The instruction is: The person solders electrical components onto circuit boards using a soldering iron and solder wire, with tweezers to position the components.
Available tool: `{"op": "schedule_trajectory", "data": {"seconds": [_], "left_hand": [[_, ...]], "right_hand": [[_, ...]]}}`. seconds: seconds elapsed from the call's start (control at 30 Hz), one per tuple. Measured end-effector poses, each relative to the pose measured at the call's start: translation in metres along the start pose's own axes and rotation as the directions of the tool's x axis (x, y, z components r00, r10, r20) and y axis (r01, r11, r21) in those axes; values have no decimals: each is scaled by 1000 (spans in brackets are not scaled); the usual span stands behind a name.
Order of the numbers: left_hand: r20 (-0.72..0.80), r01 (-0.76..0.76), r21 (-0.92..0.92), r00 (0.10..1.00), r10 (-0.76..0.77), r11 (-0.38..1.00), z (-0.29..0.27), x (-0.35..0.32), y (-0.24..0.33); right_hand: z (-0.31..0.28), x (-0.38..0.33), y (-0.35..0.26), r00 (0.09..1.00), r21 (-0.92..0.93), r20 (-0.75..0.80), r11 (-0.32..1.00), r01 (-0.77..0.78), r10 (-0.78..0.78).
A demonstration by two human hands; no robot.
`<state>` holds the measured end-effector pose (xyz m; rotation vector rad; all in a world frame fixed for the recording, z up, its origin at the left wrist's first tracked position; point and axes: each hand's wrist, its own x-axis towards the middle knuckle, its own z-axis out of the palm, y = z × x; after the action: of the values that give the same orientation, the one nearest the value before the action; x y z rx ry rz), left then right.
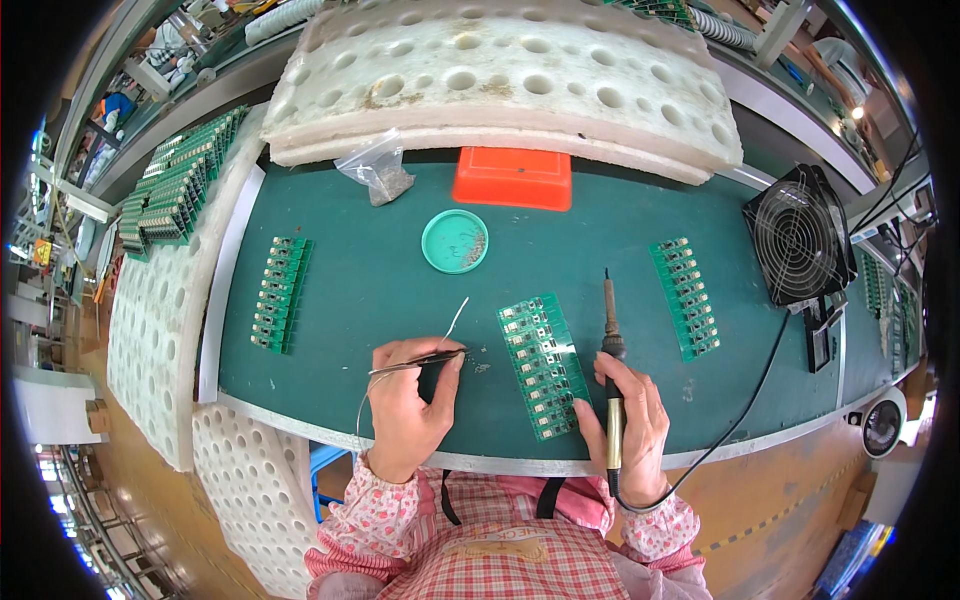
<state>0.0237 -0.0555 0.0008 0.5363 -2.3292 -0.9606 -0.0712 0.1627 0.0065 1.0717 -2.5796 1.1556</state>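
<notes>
Circuit board (545,365): thin green rectangle, glossy, with rows of pale square parts and small dark ones. Lies flat between the two hands, right of centre, its near end close to the front edge of the tabletop (350,260), tilted slightly to that edge.

Right hand (640,430): fingers wrapped around the soldering iron (613,345), which has a brassy handle, dark ribbed collar, browned metal barrel and black tip aimed at the back edge. Thumb at the board's right side; contact cannot be told. A black cord loops off to the right.

Left hand (408,415): thumb and forefinger pinched together on dark, slim tweezers (430,359); a bent silvery solder wire (458,316) runs through the same hand.

Tabletop: matt dark green, scuffed, pale metal trim in front. Narrower boards lie toward the left edge (281,295) and right edge (685,298). Toward the back: round turquoise dish (426,241) with small bits, crinkled clear bag (378,170), smooth orange-red plastic box (512,182). Black fan (795,235) with wire grille at the back right corner.

Room: white pitted foam slab (500,60) behind; tan floor (780,520), yellowish striped line.
</notes>
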Motion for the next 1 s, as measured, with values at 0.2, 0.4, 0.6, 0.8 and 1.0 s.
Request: {"op": "schedule_trajectory", "data": {"seconds": [0.2,0.4,0.6,0.8,1.0], "left_hand": [[28,-82,34,996,82,996,3,2,1],[55,-142,84,989,138,986,5,3,1],[48,-171,89,985,167,981,6,5,2],[33,-132,116,991,129,984,5,4,3],[53,-126,84,991,122,988,5,3,4]], "right_hand": [[0,1,1,999,40,-34,999,-2,4],[-1,1,1,999,40,-33,999,-5,6],[-2,2,0,1000,45,-24,999,2,-1],[-3,3,0,1000,58,-26,998,-3,4],[-3,4,-1,1000,59,-23,998,-12,13]]}}
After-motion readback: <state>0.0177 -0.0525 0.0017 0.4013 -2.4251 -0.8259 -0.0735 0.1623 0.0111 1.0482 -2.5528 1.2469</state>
